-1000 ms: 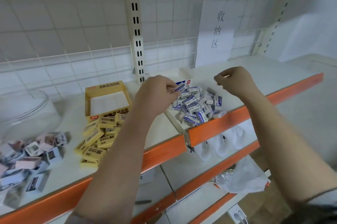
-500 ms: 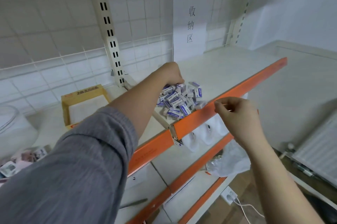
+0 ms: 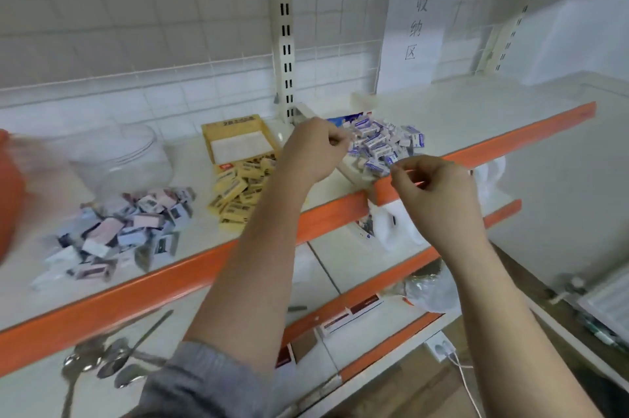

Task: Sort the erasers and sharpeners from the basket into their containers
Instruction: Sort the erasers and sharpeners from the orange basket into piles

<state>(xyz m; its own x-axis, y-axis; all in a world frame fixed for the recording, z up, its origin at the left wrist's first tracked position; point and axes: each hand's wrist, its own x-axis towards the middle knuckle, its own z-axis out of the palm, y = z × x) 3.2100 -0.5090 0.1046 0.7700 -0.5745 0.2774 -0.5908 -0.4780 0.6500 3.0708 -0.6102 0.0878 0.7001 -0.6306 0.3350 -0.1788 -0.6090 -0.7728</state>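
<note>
A heap of blue-and-white erasers (image 3: 384, 141) lies on the upper shelf, partly over a blue box (image 3: 345, 119). My left hand (image 3: 313, 152) hovers at the heap's left edge with its fingers curled; nothing shows inside them. My right hand (image 3: 432, 186) is in front of the shelf's orange edge, just below the heap. Its thumb and forefinger are pinched together on something too small to make out. Yellow erasers (image 3: 238, 192) lie below an open yellow box (image 3: 235, 141). A pastel pile of small boxed items (image 3: 126, 227) spreads at the left.
A clear plastic tub (image 3: 122, 158) stands behind the pastel pile. An orange basket (image 3: 10, 192) shows at the far left edge. The lower shelf holds metal spoons (image 3: 109, 359), small boxes and a plastic bag (image 3: 429, 291). A paper sign (image 3: 412, 32) hangs on the wire-grid back.
My right hand came down from above the blue-and-white heap to the front of the orange edge, still pinched. My left hand stays at the heap's left side. The view swung about.
</note>
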